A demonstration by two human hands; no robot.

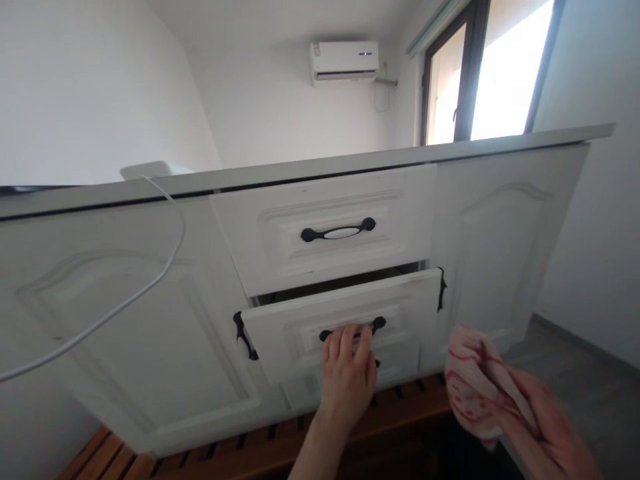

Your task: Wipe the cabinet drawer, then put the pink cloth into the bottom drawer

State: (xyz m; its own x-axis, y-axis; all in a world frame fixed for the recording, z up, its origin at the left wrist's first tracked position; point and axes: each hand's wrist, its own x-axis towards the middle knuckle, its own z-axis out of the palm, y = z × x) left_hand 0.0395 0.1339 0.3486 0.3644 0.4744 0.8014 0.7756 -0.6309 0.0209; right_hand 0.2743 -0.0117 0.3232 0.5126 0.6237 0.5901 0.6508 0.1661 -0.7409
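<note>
No text, label or number is legible anywhere here.

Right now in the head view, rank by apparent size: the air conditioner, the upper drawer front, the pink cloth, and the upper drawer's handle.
1. Upper drawer front
2. Pink cloth, though nearness to the camera enlarges it
3. Air conditioner, far off, so unsure against the cloth
4. Upper drawer's handle

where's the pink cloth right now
In the head view it is at the lower right, bunched in the right hand: the pink cloth sits just right of the half-open lower drawer.
</note>
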